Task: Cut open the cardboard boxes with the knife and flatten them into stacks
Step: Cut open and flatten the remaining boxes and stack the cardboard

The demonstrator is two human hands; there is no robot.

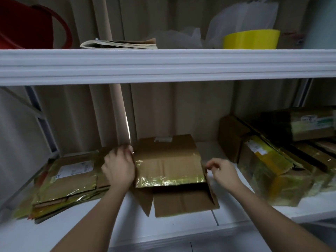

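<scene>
A person's two bare hands work at a cardboard box [168,160] on a white lower shelf [181,226]. The box sits between the hands, its near flaps [181,202] hanging open toward the person and shiny yellowish tape across its top. The left hand [119,166] lies against the box's left side, fingers curled over its far edge and gripping it. The right hand [222,171] is just beside the box's right edge, fingers bent in a pinch; whether it grasps the edge or only nears it cannot be told. Left of the left hand lies a stack of flattened boxes [67,180], touching the hand's back. Well right of the right hand stand more taped boxes [283,160]. Above both hands, an upper shelf [167,64] carries a yellow tub [251,39] and a folded newspaper [120,44].
</scene>
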